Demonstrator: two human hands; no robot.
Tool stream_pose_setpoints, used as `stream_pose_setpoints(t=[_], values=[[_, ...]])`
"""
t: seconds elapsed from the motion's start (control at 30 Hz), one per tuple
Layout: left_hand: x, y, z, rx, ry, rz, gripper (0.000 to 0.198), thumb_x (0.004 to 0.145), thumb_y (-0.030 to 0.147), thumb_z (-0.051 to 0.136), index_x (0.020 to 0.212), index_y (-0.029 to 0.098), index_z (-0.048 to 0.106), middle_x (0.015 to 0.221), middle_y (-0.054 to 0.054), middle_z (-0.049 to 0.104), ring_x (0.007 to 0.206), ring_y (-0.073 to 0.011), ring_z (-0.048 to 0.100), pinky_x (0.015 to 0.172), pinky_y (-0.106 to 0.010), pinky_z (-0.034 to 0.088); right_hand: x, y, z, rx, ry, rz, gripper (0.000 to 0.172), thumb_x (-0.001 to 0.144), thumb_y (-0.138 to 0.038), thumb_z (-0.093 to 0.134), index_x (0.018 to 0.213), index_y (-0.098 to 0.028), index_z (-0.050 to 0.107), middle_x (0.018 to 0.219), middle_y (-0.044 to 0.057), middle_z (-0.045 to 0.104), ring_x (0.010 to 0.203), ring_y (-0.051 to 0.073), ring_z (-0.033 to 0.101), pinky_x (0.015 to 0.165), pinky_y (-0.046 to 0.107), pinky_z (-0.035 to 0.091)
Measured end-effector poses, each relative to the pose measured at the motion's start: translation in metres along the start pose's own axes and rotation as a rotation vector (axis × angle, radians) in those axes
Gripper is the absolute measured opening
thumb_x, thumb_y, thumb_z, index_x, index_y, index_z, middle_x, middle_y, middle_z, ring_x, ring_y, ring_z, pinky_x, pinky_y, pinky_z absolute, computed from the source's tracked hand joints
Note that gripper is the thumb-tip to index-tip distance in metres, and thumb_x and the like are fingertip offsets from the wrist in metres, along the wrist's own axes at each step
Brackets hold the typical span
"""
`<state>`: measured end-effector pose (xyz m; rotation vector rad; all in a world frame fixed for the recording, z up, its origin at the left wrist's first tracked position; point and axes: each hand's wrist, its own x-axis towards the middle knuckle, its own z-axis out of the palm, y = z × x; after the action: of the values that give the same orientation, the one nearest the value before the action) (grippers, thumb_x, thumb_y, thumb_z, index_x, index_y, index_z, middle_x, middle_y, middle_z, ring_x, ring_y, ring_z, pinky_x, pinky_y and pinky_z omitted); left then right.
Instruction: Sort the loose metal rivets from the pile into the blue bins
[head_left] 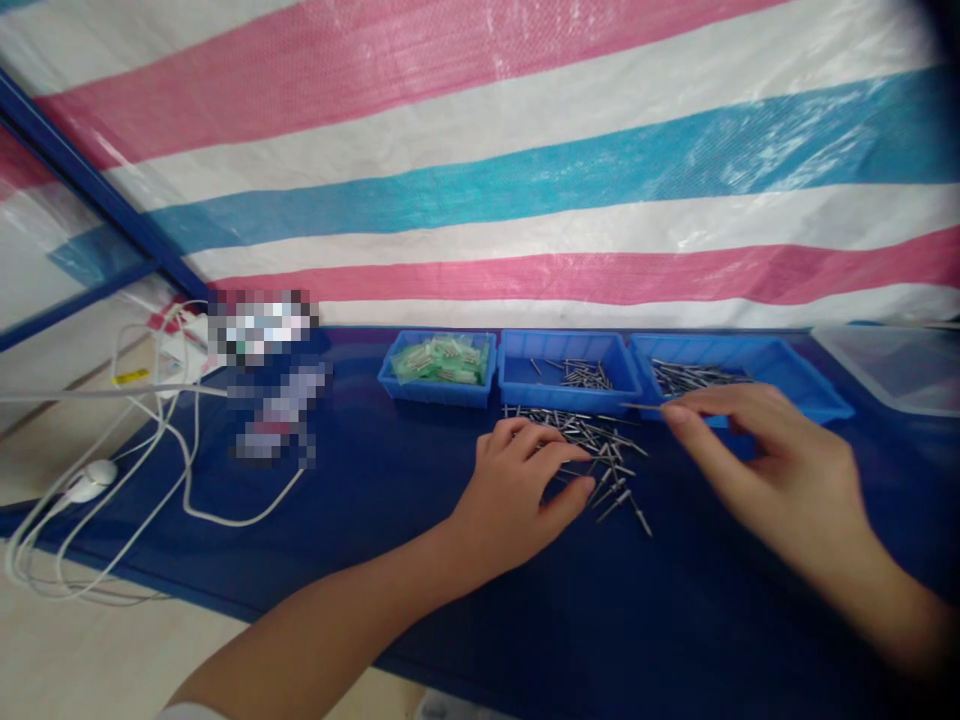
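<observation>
Fingertips of right hand (pixel 787 470) pinch one thin metal pin (pixel 639 406); left hand (pixel 514 490), thumb and forefinger apart, is at pin pile (pixel 611 450) near the desk's (pixel 675 620) far edge. Light pinch should suit such slender pieces. Yellow label (pixel 131 377) is unreadable.

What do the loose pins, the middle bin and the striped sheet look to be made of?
Pins: metal, judging by the silvery-grey shine; which metal is unclear. Middle bin: probably moulded plastic, smooth, uniformly blue, with a slight sheen. Striped sheet: apparently woven plastic, glossy, from its fine texture, creases and bright highlights.
</observation>
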<state>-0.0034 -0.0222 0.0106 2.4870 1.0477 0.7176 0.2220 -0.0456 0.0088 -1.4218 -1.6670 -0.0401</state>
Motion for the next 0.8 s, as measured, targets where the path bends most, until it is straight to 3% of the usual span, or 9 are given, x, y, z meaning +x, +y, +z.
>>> stream_pose_setpoints(t=[0.07, 0.17, 0.27, 0.4, 0.53, 0.63, 0.7, 0.8], values=[[-0.003, -0.002, 0.002, 0.063, -0.05, 0.064, 0.028, 0.086, 0.042, 0.061, 0.108, 0.026, 0.066, 0.116, -0.006, 0.063, 0.117, -0.0267, 0.045, 0.094, -0.044, 0.036, 0.006, 0.014, -0.005, -0.157, 0.057, 0.053, 0.015, 0.09, -0.038, 0.052, 0.092, -0.027, 0.062, 0.093, 0.007, 0.066, 0.095, 0.03, 0.06, 0.088, 0.048, 0.045], [-0.006, -0.006, 0.006, 0.135, -0.111, 0.166, 0.037, 0.081, 0.05, 0.065, 0.11, 0.027, 0.066, 0.122, -0.006, 0.059, 0.121, -0.0296, 0.042, 0.094, -0.046, 0.034, 0.011, 0.033, -0.009, -0.359, 0.042, 0.083, 0.025, 0.092, -0.044, 0.046, 0.1, -0.027, 0.063, 0.103, 0.009, 0.064, 0.107, 0.035, 0.056, 0.098, 0.058, 0.036], [-0.007, -0.008, 0.009, 0.171, -0.133, 0.201, 0.026, 0.086, 0.045, 0.061, 0.105, 0.028, 0.068, 0.121, -0.004, 0.06, 0.121, -0.0282, 0.042, 0.093, -0.045, 0.032, 0.011, 0.039, -0.007, -0.435, 0.039, 0.069, 0.035, 0.091, -0.047, 0.047, 0.109, -0.022, 0.063, 0.114, 0.014, 0.06, 0.115, 0.039, 0.05, 0.101, 0.061, 0.031], [-0.005, -0.009, 0.01, 0.201, -0.118, 0.196, 0.017, 0.093, 0.034, 0.053, 0.091, 0.026, 0.068, 0.118, -0.001, 0.063, 0.12, -0.0259, 0.042, 0.091, -0.043, 0.029, 0.006, 0.022, 0.002, -0.364, 0.094, -0.09, 0.027, 0.087, -0.039, 0.055, 0.1, -0.019, 0.067, 0.109, 0.013, 0.063, 0.105, 0.033, 0.057, 0.098, 0.056, 0.035], [-0.004, -0.008, 0.01, 0.218, -0.103, 0.197, 0.016, 0.093, 0.035, 0.054, 0.094, 0.026, 0.067, 0.114, -0.001, 0.064, 0.116, -0.0249, 0.044, 0.088, -0.042, 0.029, -0.004, -0.002, 0.012, -0.17, -0.078, -0.258, 0.014, 0.085, -0.029, 0.06, 0.093, -0.021, 0.067, 0.099, 0.009, 0.067, 0.097, 0.026, 0.058, 0.093, 0.048, 0.041], [-0.005, -0.006, 0.013, 0.212, -0.073, 0.243, 0.029, 0.089, 0.05, 0.055, 0.105, 0.028, 0.065, 0.116, -0.003, 0.063, 0.115, -0.0262, 0.045, 0.087, -0.041, 0.03, -0.01, -0.012, 0.018, -0.056, -0.205, -0.287, 0.011, 0.085, -0.026, 0.06, 0.092, -0.022, 0.067, 0.095, 0.007, 0.068, 0.096, 0.024, 0.057, 0.091, 0.044, 0.044], [-0.006, -0.005, 0.015, 0.211, -0.061, 0.285, 0.036, 0.088, 0.057, 0.052, 0.108, 0.031, 0.065, 0.117, -0.002, 0.062, 0.114, -0.0274, 0.046, 0.086, -0.042, 0.029, -0.012, -0.013, 0.02, -0.028, -0.217, -0.281, 0.009, 0.085, -0.025, 0.06, 0.09, -0.022, 0.066, 0.094, 0.006, 0.068, 0.095, 0.024, 0.057, 0.089, 0.043, 0.044], [-0.008, -0.003, 0.018, 0.244, -0.084, 0.34, 0.03, 0.091, 0.053, 0.049, 0.106, 0.032, 0.066, 0.113, 0.0, 0.063, 0.109, -0.0249, 0.048, 0.083, -0.042, 0.028, -0.011, -0.01, 0.021, -0.02, -0.206, -0.263, 0.008, 0.086, -0.024, 0.058, 0.088, -0.021, 0.066, 0.091, 0.006, 0.068, 0.092, 0.022, 0.058, 0.086, 0.041, 0.045]])
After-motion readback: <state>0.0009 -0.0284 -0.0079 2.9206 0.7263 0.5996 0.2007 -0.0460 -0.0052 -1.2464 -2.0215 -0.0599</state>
